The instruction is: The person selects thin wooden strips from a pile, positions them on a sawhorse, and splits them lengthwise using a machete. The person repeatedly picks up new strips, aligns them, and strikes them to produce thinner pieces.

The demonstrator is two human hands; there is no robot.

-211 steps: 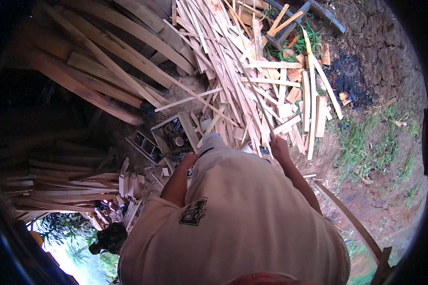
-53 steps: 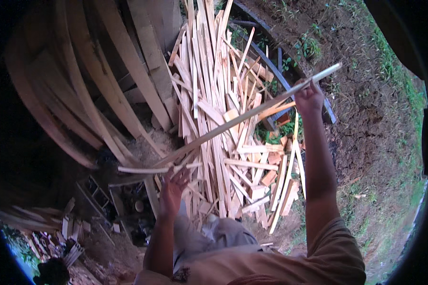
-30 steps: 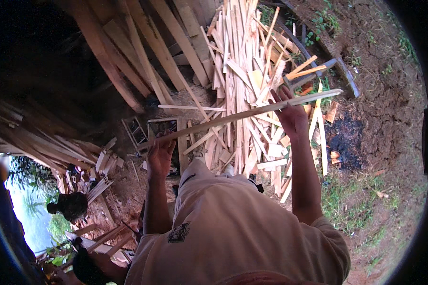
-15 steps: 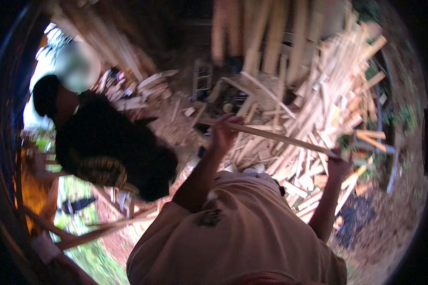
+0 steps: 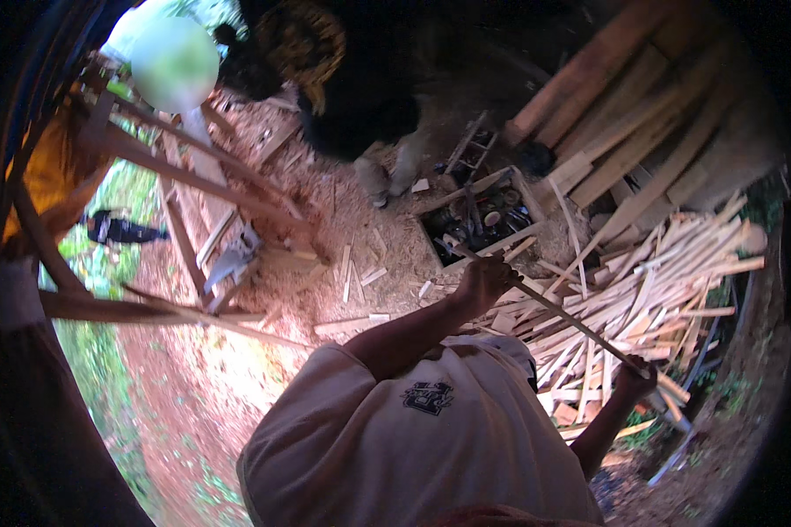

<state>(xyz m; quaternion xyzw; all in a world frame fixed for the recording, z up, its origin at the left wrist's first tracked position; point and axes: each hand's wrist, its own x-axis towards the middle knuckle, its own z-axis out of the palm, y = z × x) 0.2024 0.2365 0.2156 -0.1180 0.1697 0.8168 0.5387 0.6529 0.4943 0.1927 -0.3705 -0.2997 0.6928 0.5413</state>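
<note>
your left hand (image 5: 486,285) and right hand (image 5: 637,378), apart, each grip the wooden strip (image 5: 571,321). the wood pile (image 5: 642,290) spreads right of the open box (image 5: 527,193), your shirt (image 5: 413,461) sits below, the strip slants down rightward from the box's near edge; a dark printed emblem (image 5: 428,397) marks the shirt.

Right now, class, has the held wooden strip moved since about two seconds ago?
Yes: the strip came back toward the person; its right end, earlier past the wood pile, now overlaps it.

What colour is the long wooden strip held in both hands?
The wooden strip is light brown; it shows best in the head view.
</note>
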